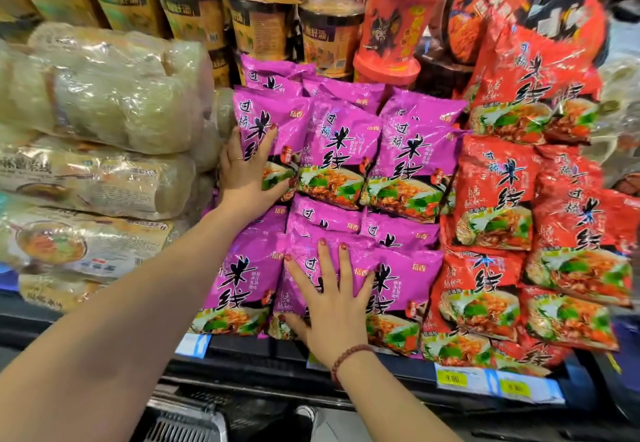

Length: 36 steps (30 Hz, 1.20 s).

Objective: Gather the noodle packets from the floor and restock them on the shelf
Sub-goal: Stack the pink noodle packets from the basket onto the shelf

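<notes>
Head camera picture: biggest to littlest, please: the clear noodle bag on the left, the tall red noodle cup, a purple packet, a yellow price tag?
1. clear noodle bag
2. tall red noodle cup and purple packet look alike; not ranked
3. yellow price tag

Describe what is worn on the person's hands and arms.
Both forearms are bare, with no sleeves in view. The left hand has a thin ring on one finger. The right hand has a dark red beaded bracelet at the wrist. The nails on both hands are painted red.
</notes>
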Each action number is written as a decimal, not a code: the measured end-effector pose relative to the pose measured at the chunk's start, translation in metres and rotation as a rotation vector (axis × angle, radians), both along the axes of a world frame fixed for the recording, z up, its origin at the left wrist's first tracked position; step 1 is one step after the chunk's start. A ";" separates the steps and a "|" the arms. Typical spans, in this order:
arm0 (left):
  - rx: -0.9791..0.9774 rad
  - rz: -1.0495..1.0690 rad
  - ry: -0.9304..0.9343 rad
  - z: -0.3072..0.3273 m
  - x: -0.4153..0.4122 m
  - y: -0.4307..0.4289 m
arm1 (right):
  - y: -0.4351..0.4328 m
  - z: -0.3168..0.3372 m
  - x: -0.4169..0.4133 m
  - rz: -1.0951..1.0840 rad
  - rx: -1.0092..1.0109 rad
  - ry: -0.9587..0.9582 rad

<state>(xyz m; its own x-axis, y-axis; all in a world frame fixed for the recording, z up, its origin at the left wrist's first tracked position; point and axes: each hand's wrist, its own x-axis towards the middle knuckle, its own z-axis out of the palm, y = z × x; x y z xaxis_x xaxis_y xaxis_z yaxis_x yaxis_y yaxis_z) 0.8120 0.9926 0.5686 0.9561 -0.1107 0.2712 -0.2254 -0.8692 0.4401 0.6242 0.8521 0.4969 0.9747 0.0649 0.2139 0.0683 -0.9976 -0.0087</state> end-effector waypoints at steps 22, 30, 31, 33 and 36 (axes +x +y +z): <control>0.359 -0.595 -0.198 -0.073 -0.143 -0.020 | -0.106 -0.023 -0.043 -0.195 0.258 0.156; -0.009 -0.568 -0.251 -0.042 -0.164 -0.071 | -0.149 0.011 -0.090 -0.162 0.369 -0.457; -0.047 -0.585 -0.252 -0.038 -0.165 -0.086 | -0.161 0.013 -0.089 -0.280 0.352 -0.457; -0.091 -0.611 -0.229 -0.033 -0.167 -0.113 | -0.183 0.010 -0.079 -0.433 0.326 -0.325; -0.107 -0.638 -0.200 -0.033 -0.169 -0.141 | -0.197 -0.007 -0.064 -0.414 0.217 -0.140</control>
